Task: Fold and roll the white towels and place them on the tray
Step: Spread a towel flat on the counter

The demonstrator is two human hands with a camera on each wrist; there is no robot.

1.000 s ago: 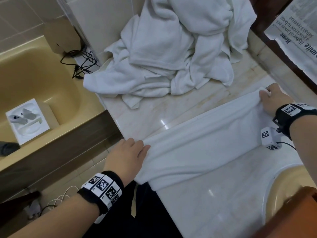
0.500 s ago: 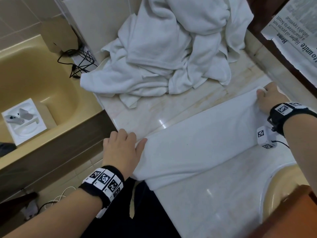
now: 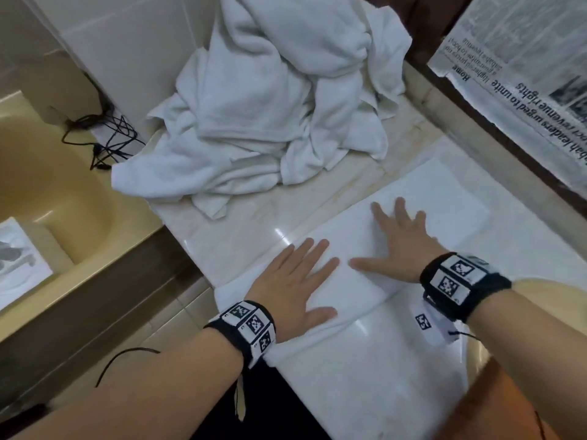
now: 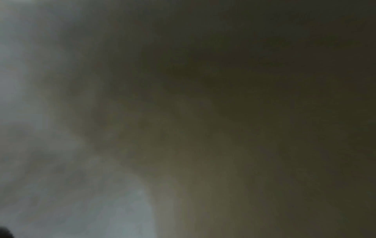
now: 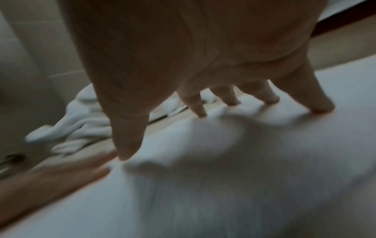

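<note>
A white towel (image 3: pixel 438 198) folded into a long strip lies flat across the marble counter (image 3: pixel 241 236). My left hand (image 3: pixel 295 281) lies palm down on its near-left part, fingers straight and spread. My right hand (image 3: pixel 397 239) presses flat on the middle of the strip, fingers splayed. In the right wrist view the right hand's fingertips (image 5: pixel 323 107) dent the towel (image 5: pixel 223 185). The left wrist view is dark and blurred. No tray is in view.
A heap of loose white towels (image 3: pixel 279 100) sits at the back of the counter. A yellow bathtub (image 3: pixel 47 192) is on the left, with black cables (image 3: pixel 108 138) by its corner. A newspaper (image 3: pixel 521 71) lies on the right. A basin rim (image 3: pixel 546 287) shows at the near right.
Both hands let go of the towel's two ends and moved inward, and now lie flat on its middle. The camera has shifted closer over the counter.
</note>
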